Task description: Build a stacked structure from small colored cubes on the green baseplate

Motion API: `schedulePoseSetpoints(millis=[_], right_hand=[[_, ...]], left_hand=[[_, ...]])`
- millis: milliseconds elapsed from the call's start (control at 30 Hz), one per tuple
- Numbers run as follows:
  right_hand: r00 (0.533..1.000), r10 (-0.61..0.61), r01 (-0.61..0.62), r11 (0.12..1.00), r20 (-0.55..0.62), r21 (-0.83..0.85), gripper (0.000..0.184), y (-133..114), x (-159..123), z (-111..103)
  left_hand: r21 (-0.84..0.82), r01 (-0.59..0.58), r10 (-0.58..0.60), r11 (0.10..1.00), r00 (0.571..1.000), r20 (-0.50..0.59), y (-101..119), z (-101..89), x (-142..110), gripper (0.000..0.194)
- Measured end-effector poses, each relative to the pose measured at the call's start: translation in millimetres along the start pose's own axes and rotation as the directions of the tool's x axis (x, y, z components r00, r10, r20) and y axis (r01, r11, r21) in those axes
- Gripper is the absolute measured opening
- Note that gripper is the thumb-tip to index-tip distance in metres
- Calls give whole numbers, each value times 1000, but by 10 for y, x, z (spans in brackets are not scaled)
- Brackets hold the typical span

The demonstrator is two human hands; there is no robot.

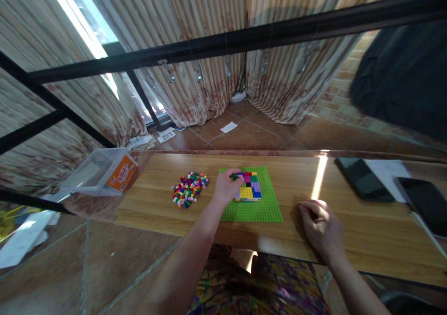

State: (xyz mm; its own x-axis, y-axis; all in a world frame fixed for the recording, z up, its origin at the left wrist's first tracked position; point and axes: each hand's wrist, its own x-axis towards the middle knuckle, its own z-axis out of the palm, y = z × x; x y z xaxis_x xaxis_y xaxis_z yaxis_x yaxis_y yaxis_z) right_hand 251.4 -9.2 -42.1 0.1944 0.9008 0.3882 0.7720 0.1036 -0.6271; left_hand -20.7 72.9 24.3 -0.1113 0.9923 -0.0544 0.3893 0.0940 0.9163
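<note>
Head view: the left hand, fingers narrowed, touches the block build on the green baseplate (whether holding anything, I cannot tell); a lopsided press could loosen it. The right hand rests in a loose fist on the wooden table, curtains hanging beyond a dark rail.

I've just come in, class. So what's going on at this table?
A person's left hand is at the far left corner of a block of coloured bricks on a green board; whether it holds a brick is too small to tell. The right hand is loosely curled on the table. A loose brick pile lies left of the board.
</note>
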Motion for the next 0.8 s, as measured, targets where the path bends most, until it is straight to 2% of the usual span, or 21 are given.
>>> schedulePoseSetpoints(millis=[200,367,500,800], right_hand=[[1000,2,-2,1000,-7,15,31,-37,0,-16],[1000,22,-22,1000,10,-10,30,-13,-9,-12],[999,33,-33,999,18,3,30,24,-11,1],[1000,16,-16,1000,25,0,35,72,1,33]], left_hand=[[-150,46,-46,988,999,8,-75,28,25,31],[-108,31,-34,994,999,-25,-105,57,54,32],[-74,73,-76,995,996,-37,-103,84,75,34],[-157,84,-99,984,991,-90,-70,165,41,30]])
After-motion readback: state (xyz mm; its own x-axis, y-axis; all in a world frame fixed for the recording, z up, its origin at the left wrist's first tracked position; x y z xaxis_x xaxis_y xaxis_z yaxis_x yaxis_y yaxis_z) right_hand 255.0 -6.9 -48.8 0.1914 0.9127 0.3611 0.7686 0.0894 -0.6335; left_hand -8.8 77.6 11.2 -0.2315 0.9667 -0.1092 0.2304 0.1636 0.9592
